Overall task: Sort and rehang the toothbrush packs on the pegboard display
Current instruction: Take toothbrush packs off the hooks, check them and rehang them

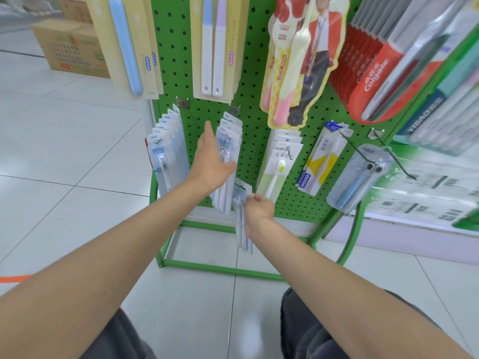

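In the head view, our left grip [212, 161] lies released, fingers straight and thumb apart, flat against the hanging packs [228, 137] on the middle peg of the green pegboard [176, 60]; we judge that it presses this row back toward the board, so that the tip of the peg is free to take more packs. At five o'clock from it, just beside, our right grip [259, 206] is clenched round the top of a small bundle of toothbrush packs [242, 229]; the bundle is on no peg and hangs straight down below the fist, because it is held by the card end where the hanging holes should be; this is the end that must meet the peg. At nine o'clock from the left grip another row of packs [166, 151] hangs tidy on its own peg, apart from both hands. We judge that the step in hand is the rehanging; the bundle would need to rise toward eleven o'clock; whether its holes line up we cannot tell, since the fist and blur hide them.
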Demonstrator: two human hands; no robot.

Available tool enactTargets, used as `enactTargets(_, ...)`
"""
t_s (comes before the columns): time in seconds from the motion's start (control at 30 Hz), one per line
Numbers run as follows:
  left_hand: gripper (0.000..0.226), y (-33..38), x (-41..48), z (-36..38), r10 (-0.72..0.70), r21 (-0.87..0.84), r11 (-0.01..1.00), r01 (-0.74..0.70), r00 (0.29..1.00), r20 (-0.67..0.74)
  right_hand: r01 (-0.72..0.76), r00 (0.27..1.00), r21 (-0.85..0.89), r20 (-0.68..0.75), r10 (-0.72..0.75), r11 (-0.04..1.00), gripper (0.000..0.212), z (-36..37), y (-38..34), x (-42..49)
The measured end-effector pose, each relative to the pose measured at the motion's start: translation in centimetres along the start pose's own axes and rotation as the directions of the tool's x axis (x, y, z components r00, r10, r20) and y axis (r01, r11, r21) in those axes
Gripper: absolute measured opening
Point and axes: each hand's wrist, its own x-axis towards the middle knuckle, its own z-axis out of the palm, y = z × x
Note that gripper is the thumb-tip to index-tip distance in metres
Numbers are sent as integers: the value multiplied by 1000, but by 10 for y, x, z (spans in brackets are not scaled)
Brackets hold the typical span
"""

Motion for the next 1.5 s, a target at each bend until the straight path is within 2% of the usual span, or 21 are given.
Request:
enactTargets(0.13,99,1,-21,7,-234,-51,971,236,971,43,15,1000,-41,11,-15,999,21,-21,2,-17)
enactTargets(0.23,77,0,-37,14,-382,-39,921,388,918,108,35,998,-48,47,-33,998,17,-36,-4,-24)
enactTargets(0.3,57,0,-50,18,-386,-11,918,396,900,202,62,996,-34,66,-59,998,12,-46,-8,-28)
enactTargets(0.37,55,-6,-60,23,-369,8,923,385,879,301,81,994,-15,78,-80,997,7,-55,-12,-32)
enactTargets(0.4,50,-10,-63,24,-347,14,932,362,881,323,97,992,-13,88,-95,995,7,-59,-14,-34)
enactTargets(0.5,16,-20,-70,24,-248,4,966,258,926,284,179,975,-114,156,-160,977,16,-67,-23,-42)
enactTargets(0.63,21,-22,-78,19,-127,-1,991,130,966,225,321,919,-175,294,-262,931,33,-70,-30,-53)
enactTargets(0.77,20,-20,-81,13,-40,-37,998,50,972,231,439,868,-195,345,-358,877,27,-71,-29,-53)
enactTargets(0.93,20,-15,-79,15,-8,-140,990,37,979,203,422,881,-148,300,-366,894,22,-67,-31,-50)
enactTargets(1.0,22,-15,-77,16,-31,-148,987,68,971,238,394,896,-100,265,-357,914,21,-66,-34,-51)
enactTargets(1.13,20,-14,-77,16,-71,-124,986,115,947,313,330,926,-71,218,-308,941,33,-70,-38,-45)
enactTargets(1.27,30,-12,-78,15,-66,-155,981,113,956,284,324,914,-40,271,-302,945,27,-72,-37,-41)
enactTargets(1.5,23,-9,-78,9,-69,-226,967,114,978,199,357,873,-53,374,-313,933,16,-68,-34,-38)
